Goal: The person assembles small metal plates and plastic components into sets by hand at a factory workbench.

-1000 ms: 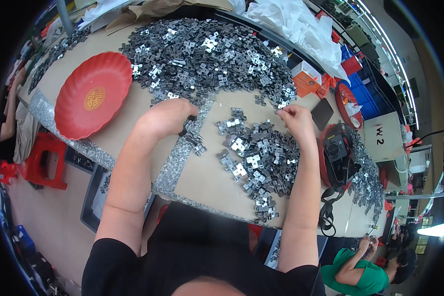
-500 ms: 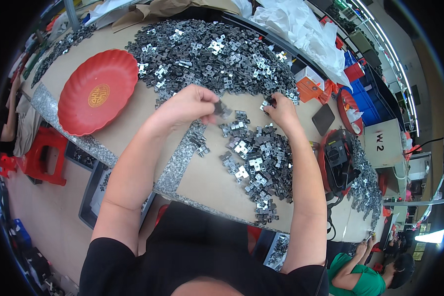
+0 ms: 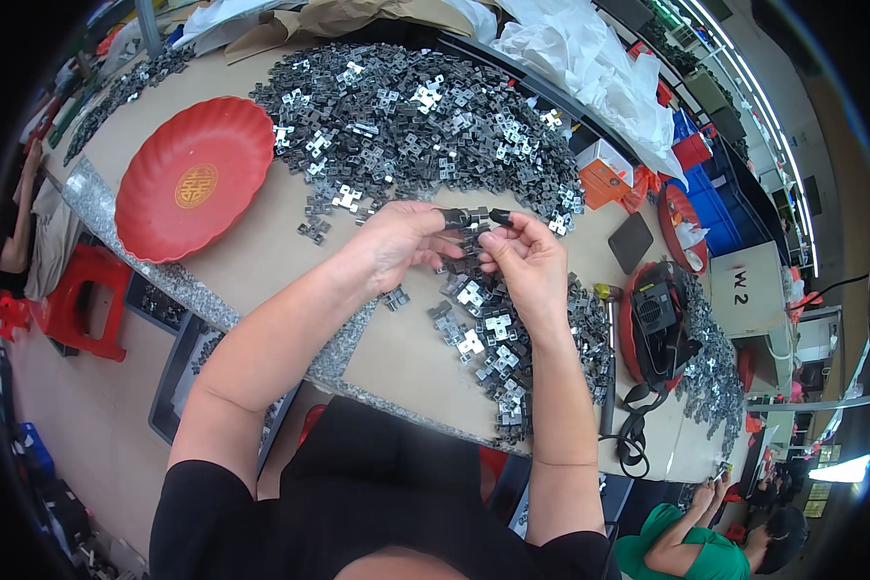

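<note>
My left hand and my right hand meet over the table, both pinching at a small dark metal clip between their fingertips. Black covers sit on a fingertip of each hand. Whether one clip or more is there, the fingers partly hide. Just beyond lies a big heap of metal clips, dark and silver. Below my hands, a smaller pile of metal clips spreads toward the near edge, partly behind my right forearm.
A red scalloped tray lies on the left. To the right are a dark flat pad, an orange-and-white box and a red basin holding a black device. A person in green works at lower right. A red stool stands left.
My hands have come together from apart, the left moving right and slightly nearer, the right moving left and nearer. A hammer-like tool beside my right forearm has come into view.
</note>
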{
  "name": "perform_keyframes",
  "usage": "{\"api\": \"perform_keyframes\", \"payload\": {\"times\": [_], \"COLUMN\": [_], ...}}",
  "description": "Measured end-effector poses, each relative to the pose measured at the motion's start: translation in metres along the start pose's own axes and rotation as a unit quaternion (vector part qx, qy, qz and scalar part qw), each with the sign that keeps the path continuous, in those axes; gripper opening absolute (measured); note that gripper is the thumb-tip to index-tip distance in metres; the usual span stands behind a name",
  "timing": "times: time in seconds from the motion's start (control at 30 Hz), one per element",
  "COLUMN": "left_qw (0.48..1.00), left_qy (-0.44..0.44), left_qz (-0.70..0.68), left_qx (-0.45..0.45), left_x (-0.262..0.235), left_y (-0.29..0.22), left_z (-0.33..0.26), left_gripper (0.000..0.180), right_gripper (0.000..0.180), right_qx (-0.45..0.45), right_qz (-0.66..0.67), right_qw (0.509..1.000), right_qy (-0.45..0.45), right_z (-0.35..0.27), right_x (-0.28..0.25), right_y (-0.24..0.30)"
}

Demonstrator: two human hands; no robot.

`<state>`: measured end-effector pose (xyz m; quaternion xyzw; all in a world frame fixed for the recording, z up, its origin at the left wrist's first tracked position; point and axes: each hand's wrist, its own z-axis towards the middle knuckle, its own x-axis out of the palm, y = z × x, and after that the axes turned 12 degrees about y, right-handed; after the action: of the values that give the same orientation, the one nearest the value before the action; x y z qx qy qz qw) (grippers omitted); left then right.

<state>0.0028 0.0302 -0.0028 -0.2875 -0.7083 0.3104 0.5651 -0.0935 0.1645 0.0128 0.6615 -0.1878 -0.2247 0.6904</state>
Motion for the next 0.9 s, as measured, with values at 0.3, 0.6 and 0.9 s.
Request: {"api": "perform_keyframes", "payload": {"times": [0.3, 0.6, 0.9], "left_qw": [1.0, 0.999, 0.977], "left_qy": [0.009, 0.006, 0.034], "left_qz": [-0.026, -0.042, 0.184], "left_qx": [0.003, 0.0, 0.102], "left_x": [-0.0027, 0.002, -0.0011], "left_y": [0.0026, 0.0015, 0.0059], "left_z": [0.0016, -0.0001, -0.0007], "left_gripper": [0.014, 0.014, 0.017], "right_gripper": [0.028, 0.026, 0.021], "right_qx": [0.017, 0.027, 0.066], "right_qz": [0.038, -0.027, 0.02], "right_qw": [0.999, 0.999, 0.996], "right_qy": [-0.002, 0.004, 0.049], "right_z": [0.001, -0.0012, -0.0003], "right_x": [-0.0011, -0.0003, -0.0057], "right_y": [-0.0061, -0.0028, 0.001]}}
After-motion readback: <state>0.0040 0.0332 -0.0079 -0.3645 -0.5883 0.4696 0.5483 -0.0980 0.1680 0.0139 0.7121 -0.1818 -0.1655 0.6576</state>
